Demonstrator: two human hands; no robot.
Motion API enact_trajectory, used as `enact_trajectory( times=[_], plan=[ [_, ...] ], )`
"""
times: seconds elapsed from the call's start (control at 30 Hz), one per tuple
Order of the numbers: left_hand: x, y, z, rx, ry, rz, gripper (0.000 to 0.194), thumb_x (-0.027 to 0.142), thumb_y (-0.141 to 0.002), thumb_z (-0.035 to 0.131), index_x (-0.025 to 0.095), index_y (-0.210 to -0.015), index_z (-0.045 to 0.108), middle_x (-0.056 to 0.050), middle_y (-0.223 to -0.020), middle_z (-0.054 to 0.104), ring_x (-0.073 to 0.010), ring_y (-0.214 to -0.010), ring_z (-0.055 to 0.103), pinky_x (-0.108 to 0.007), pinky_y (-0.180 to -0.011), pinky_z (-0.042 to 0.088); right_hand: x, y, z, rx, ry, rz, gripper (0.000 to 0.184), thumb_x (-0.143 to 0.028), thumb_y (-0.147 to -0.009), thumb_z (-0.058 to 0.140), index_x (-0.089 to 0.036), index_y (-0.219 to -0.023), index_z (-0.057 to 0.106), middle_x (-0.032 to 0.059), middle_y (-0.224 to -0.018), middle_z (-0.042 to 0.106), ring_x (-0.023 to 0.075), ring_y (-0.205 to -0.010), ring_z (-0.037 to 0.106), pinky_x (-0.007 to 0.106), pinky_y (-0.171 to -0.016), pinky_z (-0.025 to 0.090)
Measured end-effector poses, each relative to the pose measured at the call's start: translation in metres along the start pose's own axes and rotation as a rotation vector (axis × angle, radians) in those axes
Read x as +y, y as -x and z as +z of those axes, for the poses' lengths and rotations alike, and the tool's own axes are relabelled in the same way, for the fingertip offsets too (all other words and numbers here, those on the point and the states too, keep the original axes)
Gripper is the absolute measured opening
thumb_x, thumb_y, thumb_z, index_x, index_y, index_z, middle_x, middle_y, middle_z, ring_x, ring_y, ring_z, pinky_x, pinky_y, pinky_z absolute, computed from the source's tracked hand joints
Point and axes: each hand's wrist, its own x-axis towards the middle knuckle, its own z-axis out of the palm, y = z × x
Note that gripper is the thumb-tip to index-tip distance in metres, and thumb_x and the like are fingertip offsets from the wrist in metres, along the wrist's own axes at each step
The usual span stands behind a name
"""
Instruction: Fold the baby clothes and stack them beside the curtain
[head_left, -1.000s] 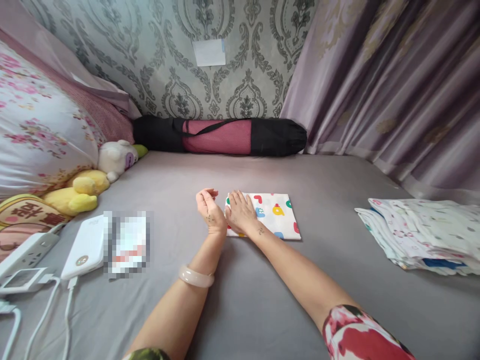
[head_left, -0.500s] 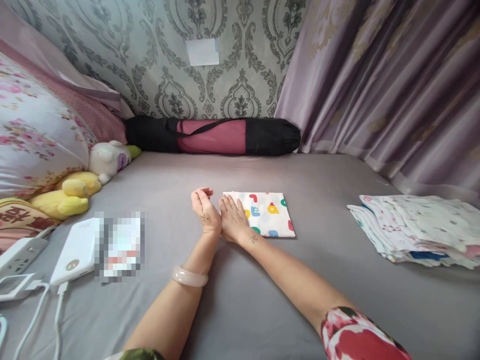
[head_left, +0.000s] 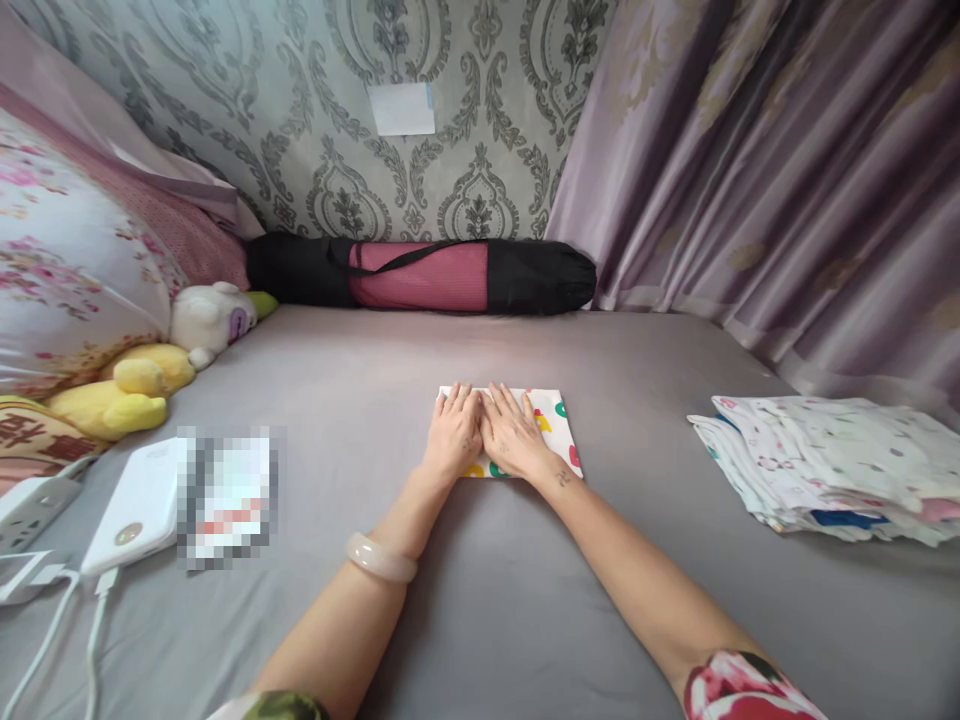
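A folded white cloth [head_left: 559, 432] with colourful printed shapes lies flat on the grey bed sheet [head_left: 480, 590]. My left hand [head_left: 454, 432] rests palm down on its left part, fingers stretched out. Beside it, my right hand [head_left: 513, 430] lies flat on the middle of the cloth with its fingers spread. The two hands touch or nearly touch along their inner edges. Much of the cloth's print is hidden under them. A pale bangle [head_left: 381, 558] circles my left forearm.
At the right is a stack of folded printed cloths [head_left: 832, 460]. Left are a white power bank [head_left: 139, 505], a blurred-out packet [head_left: 231, 500], a power strip [head_left: 37, 505] and plush toys [head_left: 210, 325]. A black and pink long bag [head_left: 420, 275] lies along the wall.
My left hand has come down from a raised, curled pose beside the cloth to lie flat on it. My right hand has slid rightward from the cloth's left edge to its middle.
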Motion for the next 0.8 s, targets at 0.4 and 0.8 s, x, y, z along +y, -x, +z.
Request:
enact_trajectory(
  times=[0.4, 0.8],
  plan=[
    [0.0, 0.003, 0.003, -0.081, -0.208, -0.019, 0.046, 0.031, -0.097, 0.031, 0.02, -0.138, 0.049, -0.011, -0.146, 0.047, -0.027, -0.14, 0.036, -0.049, -0.115, 0.026, 0.003, 0.001, 0.006, 0.015, -0.02, 0.026, 0.054, -0.027, -0.097, 0.024, -0.012, -0.147, 0.038, 0.0097, -0.156, 0.03, 0.023, -0.145, 0.021, 0.047, -0.118, 0.008],
    [-0.002, 0.003, 0.006, -0.122, -0.231, -0.045, 0.053, 0.039, -0.098, 0.029, 0.014, -0.141, 0.045, -0.015, -0.149, 0.042, -0.0297, -0.141, 0.033, -0.05, -0.115, 0.024, 0.013, 0.0, 0.007, -0.023, 0.008, 0.152, 0.059, -0.032, -0.098, 0.019, -0.005, -0.15, 0.028, 0.0118, -0.157, 0.026, 0.0222, -0.146, 0.017, 0.043, -0.119, 0.004]
  ],
)
